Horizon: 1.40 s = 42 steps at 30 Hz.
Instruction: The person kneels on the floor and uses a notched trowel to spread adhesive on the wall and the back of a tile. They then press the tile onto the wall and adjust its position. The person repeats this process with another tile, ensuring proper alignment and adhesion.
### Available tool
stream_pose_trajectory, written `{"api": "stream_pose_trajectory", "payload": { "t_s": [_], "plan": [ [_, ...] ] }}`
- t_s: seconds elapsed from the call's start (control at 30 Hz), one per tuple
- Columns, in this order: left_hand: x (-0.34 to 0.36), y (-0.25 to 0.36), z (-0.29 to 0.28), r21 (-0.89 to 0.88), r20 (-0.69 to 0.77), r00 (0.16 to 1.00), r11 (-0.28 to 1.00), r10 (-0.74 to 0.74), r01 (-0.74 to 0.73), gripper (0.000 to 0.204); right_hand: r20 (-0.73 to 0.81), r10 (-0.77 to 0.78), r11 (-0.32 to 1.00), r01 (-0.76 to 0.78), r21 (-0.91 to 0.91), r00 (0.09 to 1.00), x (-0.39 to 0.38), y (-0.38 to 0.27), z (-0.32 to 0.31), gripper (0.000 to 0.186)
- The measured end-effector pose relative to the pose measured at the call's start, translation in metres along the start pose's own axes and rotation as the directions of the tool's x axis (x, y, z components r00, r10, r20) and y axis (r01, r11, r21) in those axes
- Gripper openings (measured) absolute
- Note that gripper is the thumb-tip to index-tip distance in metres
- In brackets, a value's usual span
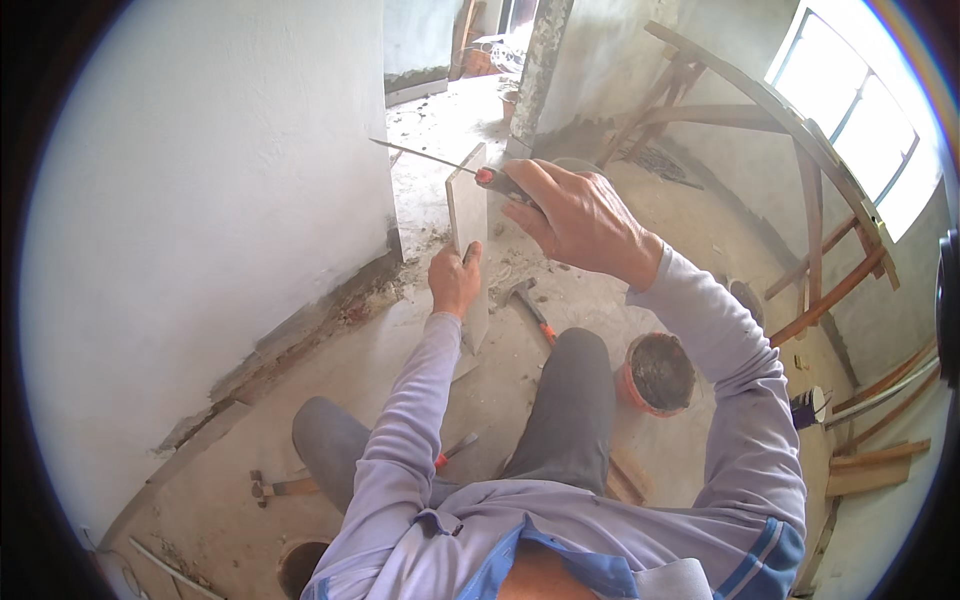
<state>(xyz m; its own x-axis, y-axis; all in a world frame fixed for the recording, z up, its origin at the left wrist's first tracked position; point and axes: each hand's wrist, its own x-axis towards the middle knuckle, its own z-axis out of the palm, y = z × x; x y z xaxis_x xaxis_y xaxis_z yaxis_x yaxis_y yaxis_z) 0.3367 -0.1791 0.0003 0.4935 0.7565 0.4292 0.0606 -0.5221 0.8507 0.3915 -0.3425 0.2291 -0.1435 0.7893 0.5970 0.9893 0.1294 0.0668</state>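
In my left hand (456, 280) is a narrow, pale tile (468, 208), held upright by its side edge with the thumb on its face. My right hand (592, 222) is wrapped round the dark handle of what looks like a trowel (430, 157), its thin blade seen nearly edge-on. A red collar joins blade and handle. The blade points left, passing above the tile's top end; whether they touch, I cannot tell. On the floor beyond my right knee lies a hammer (535, 310) with an orange-and-black handle.
A red bucket of grey mortar (660, 374) stands right of my knee. Another hammer (282, 487) lies left of my legs. At left is a white wall (230, 200) with a rough lower edge. A wooden trestle (735, 115) stands by the window, and loose boards (878, 470) lie at right.
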Motion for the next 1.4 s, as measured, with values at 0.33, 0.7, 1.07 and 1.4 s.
{"api": "stream_pose_trajectory", "payload": {
  "t_s": [0.33, 0.7, 1.07, 1.4],
  "plan": [
    [0.013, 0.004, 0.022, 0.134, 0.024, 1.000, 0.991, 0.007, -0.010, 0.030, -0.051, 0.064, 0.995, -0.060, 0.076, 0.997, 0.009, 0.040, 0.007, 0.028],
    [0.013, 0.010, 0.025, 0.124, 0.046, 0.999, 0.992, -0.023, 0.017, 0.031, 0.020, 0.053, 0.998, -0.054, 0.034, 0.998, 0.020, 0.044, 0.004, 0.023],
    [0.015, -0.003, 0.031, 0.168, 0.014, 1.000, 0.986, -0.016, 0.013, 0.034, 0.271, 0.174, 0.976, -0.129, -0.176, 0.947, 0.030, 0.038, 0.001, 0.024],
    [0.015, -0.003, 0.027, 0.176, 0.029, 0.999, 0.984, -0.029, 0.023, 0.035, 0.312, 0.214, 0.972, -0.171, -0.159, 0.926, 0.037, 0.035, 0.003, 0.027]
  ]
}}
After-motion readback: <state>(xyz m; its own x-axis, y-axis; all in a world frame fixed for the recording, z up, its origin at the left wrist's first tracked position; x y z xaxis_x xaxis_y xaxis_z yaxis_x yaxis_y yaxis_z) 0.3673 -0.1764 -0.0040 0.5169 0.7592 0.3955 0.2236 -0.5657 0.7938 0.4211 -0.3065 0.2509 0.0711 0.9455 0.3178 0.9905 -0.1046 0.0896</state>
